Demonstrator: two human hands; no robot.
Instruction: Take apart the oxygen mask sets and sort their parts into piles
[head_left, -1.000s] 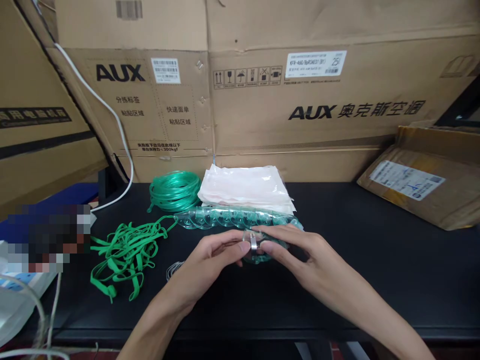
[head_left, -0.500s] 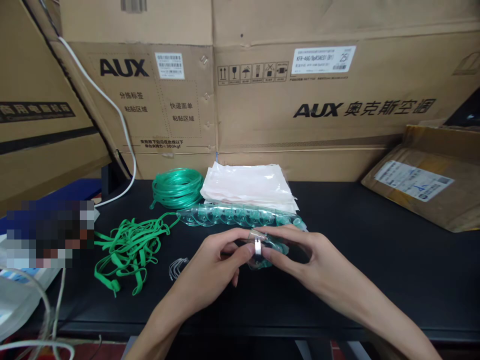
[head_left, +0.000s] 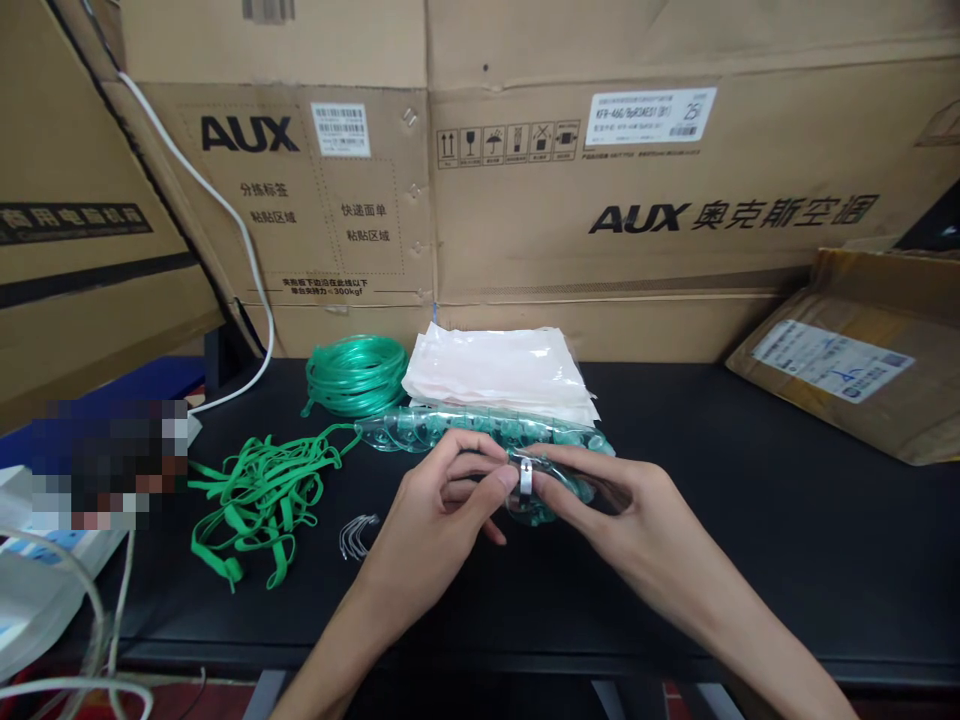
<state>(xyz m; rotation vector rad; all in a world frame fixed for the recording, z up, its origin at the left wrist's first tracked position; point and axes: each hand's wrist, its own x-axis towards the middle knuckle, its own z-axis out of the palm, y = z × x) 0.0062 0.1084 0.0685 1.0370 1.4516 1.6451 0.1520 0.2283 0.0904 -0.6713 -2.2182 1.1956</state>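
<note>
Between my hands is a clear green plastic oxygen mask (head_left: pixel 536 510) with a silver metal nose clip (head_left: pixel 526 478) on its top edge. My left hand (head_left: pixel 461 490) pinches beside the clip with thumb and forefinger, its other fingers curled below. From the other side, my right hand (head_left: pixel 607 490) grips the mask, thumb close to the clip. My fingers hide much of the mask. Just behind lies a row of nested green masks (head_left: pixel 420 432). Several thin silver strips (head_left: pixel 357 537) lie left of my left hand.
A tangle of green elastic straps (head_left: pixel 274 480) lies to the left, with coiled green tubing (head_left: pixel 356 375) behind it. A stack of white plastic bags (head_left: pixel 495 365) sits at the back. Cardboard boxes (head_left: pixel 510 230) wall off the rear; another box (head_left: pixel 847 350) stands at right.
The mask and both hands have shifted slightly right. My left fingers have lifted and spread a little from the mask's edge, and the nose clip has moved slightly up.
</note>
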